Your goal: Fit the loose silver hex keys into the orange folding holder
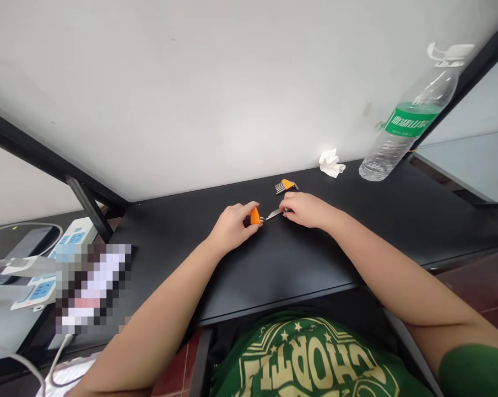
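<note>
My left hand (232, 226) rests on the black table (298, 259) with its fingers closed round an orange holder (255, 215) of a hex key set. Several metal keys (272, 214) stick out of that holder to the right. My right hand (306, 209) pinches the far ends of those keys, fingers closed. A second orange hex key set (286, 186) lies on the table just behind my right hand, its keys pointing left.
A crumpled white tissue (330, 164) lies at the back of the table by the white wall. A clear water bottle (410, 118) with a green label stands at the back right. White power strips (67, 242) and cables lie at the left.
</note>
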{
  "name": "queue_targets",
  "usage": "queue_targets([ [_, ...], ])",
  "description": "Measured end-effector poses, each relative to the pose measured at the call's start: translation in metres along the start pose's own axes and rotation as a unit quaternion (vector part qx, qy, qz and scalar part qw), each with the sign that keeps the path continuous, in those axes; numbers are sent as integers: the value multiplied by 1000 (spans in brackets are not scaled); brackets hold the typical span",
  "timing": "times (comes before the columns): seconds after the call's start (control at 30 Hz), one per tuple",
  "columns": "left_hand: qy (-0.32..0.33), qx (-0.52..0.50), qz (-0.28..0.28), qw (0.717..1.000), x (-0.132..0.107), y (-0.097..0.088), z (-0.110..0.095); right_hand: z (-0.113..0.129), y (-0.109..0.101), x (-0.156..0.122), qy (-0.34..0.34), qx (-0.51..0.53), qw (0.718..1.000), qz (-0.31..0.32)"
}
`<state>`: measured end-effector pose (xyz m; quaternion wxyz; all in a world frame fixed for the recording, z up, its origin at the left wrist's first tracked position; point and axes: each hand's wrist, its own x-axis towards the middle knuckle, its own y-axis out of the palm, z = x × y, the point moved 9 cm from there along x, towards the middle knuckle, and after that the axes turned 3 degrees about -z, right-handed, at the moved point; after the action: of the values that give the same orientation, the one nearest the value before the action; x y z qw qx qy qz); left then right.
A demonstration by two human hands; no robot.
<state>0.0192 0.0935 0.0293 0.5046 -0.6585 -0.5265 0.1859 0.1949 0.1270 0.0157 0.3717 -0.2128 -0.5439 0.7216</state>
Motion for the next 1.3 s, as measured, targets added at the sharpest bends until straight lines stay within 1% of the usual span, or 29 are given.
queue_targets([
  [0.13,-2,-3,2,1000,0,1,1,4,3,0,-3,-30,999,-8],
  [0.23,0,-1,3,1000,0,2,0,9,5,-1,2,-48,999,4],
  [0.3,4,6,2,1000,1,2,0,11,6,-2,17,-54,998,19],
  [0.37,7,15,1,1000,1,1,0,12,7,-3,33,-40,998,33],
  [0.43,5,22,2,1000,1,1,2,13,5,-4,36,2,999,37],
  [0.53,-5,27,-3,1000,1,0,5,16,-3,-3,16,100,995,8],
  [0.6,-10,25,-6,1000,1,-1,7,19,-14,-3,-9,154,987,-34],
  [0.67,-12,20,-8,1000,1,-2,6,23,-24,-3,-36,177,980,-79],
  [0.77,-18,16,-6,1000,0,-2,4,31,-32,-5,-76,174,974,-123],
  [0.93,-26,5,-7,1000,0,-2,3,42,-31,-8,-127,154,969,-144],
  [1.1,-24,-13,-8,1000,-1,-1,4,54,-36,-17,-184,94,960,-189],
  [1.2,-10,-21,-7,1000,-1,-1,1,59,-37,-19,-194,65,959,-199],
  [1.3,10,-11,-4,1000,-1,0,-4,58,-38,-19,-187,66,961,-195],
])
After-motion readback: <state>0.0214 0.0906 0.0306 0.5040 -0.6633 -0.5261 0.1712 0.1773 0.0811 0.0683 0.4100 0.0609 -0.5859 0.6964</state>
